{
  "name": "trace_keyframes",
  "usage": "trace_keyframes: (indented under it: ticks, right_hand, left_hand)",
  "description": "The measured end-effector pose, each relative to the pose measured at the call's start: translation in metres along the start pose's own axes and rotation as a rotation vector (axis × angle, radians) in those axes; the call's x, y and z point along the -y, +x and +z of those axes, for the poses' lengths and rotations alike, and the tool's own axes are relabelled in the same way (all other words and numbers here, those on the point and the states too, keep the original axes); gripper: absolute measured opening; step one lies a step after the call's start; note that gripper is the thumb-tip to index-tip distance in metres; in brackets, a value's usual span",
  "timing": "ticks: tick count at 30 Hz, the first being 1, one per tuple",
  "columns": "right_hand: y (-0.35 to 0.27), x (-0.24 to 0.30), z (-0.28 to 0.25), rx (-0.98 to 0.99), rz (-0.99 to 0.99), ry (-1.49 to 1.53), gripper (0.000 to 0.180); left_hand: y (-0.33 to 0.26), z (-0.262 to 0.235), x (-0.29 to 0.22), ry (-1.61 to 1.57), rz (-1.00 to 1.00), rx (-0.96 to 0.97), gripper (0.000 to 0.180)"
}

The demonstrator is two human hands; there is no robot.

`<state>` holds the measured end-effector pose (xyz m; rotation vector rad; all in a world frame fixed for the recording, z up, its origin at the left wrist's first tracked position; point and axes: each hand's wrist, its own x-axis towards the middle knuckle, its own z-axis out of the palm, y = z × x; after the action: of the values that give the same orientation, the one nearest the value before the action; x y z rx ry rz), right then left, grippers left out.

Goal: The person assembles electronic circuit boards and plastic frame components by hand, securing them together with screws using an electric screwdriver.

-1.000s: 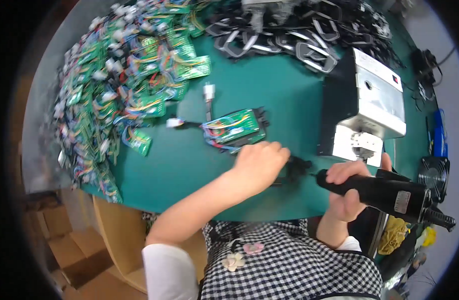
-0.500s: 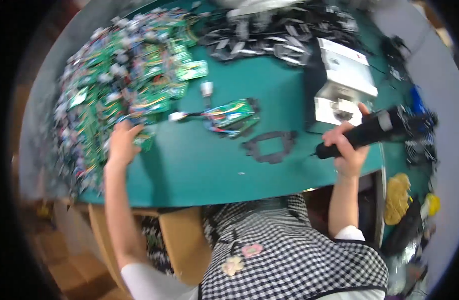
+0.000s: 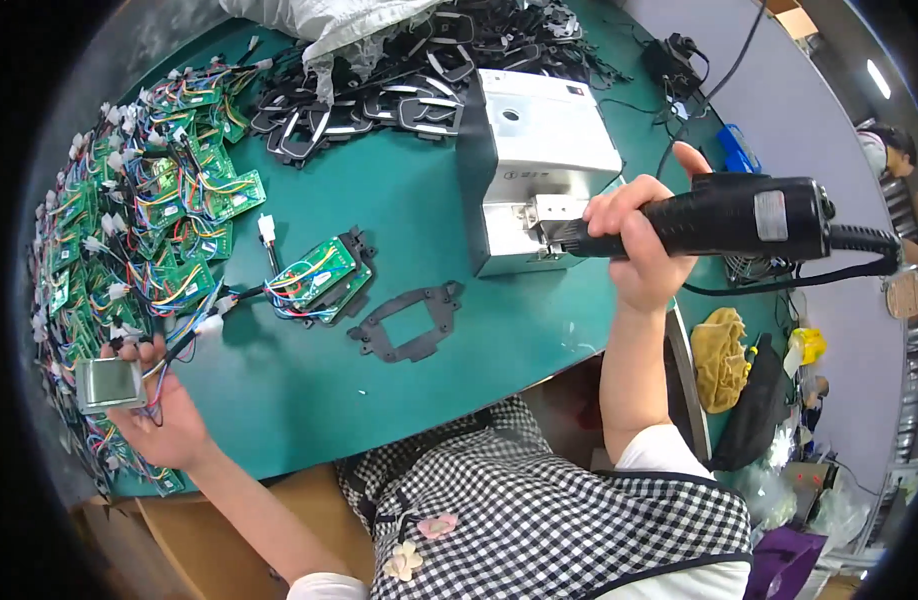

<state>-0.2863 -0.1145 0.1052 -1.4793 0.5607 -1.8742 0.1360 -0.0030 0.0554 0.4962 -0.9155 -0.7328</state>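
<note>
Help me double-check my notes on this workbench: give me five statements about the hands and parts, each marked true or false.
1. The right hand grips a black corded driver. True.
2. The left hand is empty. False: the left hand holds a wired module with a rectangular, gray-green face.
3. A flat dark frame lies on the green table beside a wired board assembly. True.
4. The large pile of circuit boards is on the right side of the table. False: the circuit board pile is on the left.
5. The driver's nose points toward the silver-and-black machine. True.
</note>
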Motion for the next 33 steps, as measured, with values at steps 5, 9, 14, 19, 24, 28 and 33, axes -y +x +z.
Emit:
trace_keyframes:
  ticks: [5, 9, 14, 19, 24, 28, 33]
  right_hand:
    - [0.019, -0.012, -0.010, 0.461, 0.129, 0.083, 0.077]
    - [0.021, -0.010, -0.003, 0.134, 0.085, -0.079, 0.067]
    - [-0.023, -0.006, 0.024, -0.082, 0.154, 0.150, 0.074]
    - [-0.039, -0.021, 0.055, -0.028, 0.197, 0.089, 0.071]
    - [-0.044, -0.044, 0.071, 0.031, 0.236, 0.021, 0.074]
    - [-0.049, -0.055, 0.075, 0.052, 0.264, -0.013, 0.072]
    - [-0.048, -0.059, 0.072, 0.140, 0.281, -0.061, 0.067]
  left_hand:
    - [-0.011, 0.015, -0.033, 0.868, 0.056, -0.214, 0.049]
    - [-0.026, 0.112, 0.007, 1.507, -0.026, 0.310, 0.055]
    - [-0.065, 0.146, 0.062, 1.453, -0.232, 0.579, 0.059]
    - [-0.064, 0.156, 0.088, 1.430, -0.320, 0.638, 0.053]
    - [-0.061, 0.158, 0.102, 1.478, -0.362, 0.682, 0.053]
    - [-0.062, 0.155, 0.105, 1.451, -0.389, 0.645, 0.054]
    - [-0.061, 0.154, 0.105, 1.455, -0.395, 0.639, 0.054]
